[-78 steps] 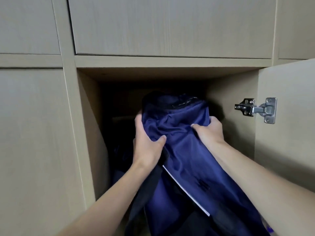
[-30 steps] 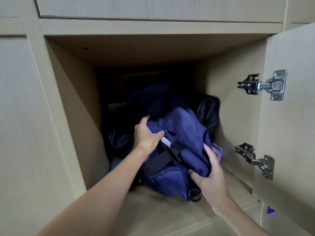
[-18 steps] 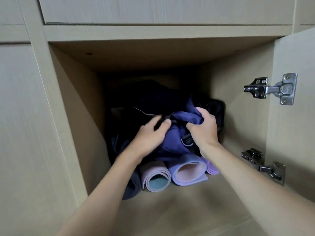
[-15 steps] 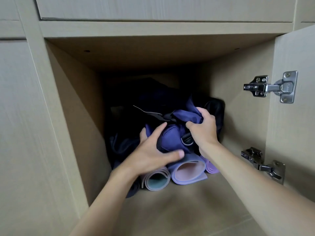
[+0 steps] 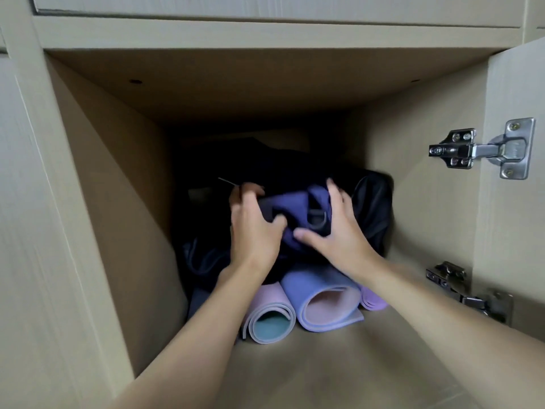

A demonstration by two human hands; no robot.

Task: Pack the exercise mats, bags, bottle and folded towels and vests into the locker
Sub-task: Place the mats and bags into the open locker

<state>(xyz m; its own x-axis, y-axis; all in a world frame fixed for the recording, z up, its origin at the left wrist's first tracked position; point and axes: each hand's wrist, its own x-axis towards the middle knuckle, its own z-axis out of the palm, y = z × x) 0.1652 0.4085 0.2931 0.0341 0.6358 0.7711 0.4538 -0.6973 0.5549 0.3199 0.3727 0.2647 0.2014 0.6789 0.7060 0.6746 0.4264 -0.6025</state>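
At frame centre, blue bag [image 5: 295,202]: crumpled, lying on top of the rolled mats, deep in the locker [image 5: 324,367].
Left hand [image 5: 253,228]: fingers curled over the bag's upper left edge, thumb on its front, grasping the fabric.
Right hand [image 5: 336,231]: fingers spread and fairly straight, palm laid against the bag's right side, clasping nothing; slightly blurred.
Black bag [image 5: 373,202]: right of the blue bag, touching it, near the right wall.
Mats, lower centre: three rolls side by side on the floor, ends toward the camera: pink mat [image 5: 271,315] with a teal inner face, lilac mat [image 5: 327,299] with a pink inner face, small purple mat [image 5: 373,301] at right; neighbouring rolls touch.
Dark bundle [image 5: 203,258]: lower left of the pile, by the left wall; kind not discernible.
Locker room: floor bare from the roll ends out to the front edge; open space above the pile up to the ceiling panel; rear in shadow.
Door [image 5: 513,231]: open at the right edge of frame, carrying the upper hinge [image 5: 483,149] and lower hinge [image 5: 469,290].
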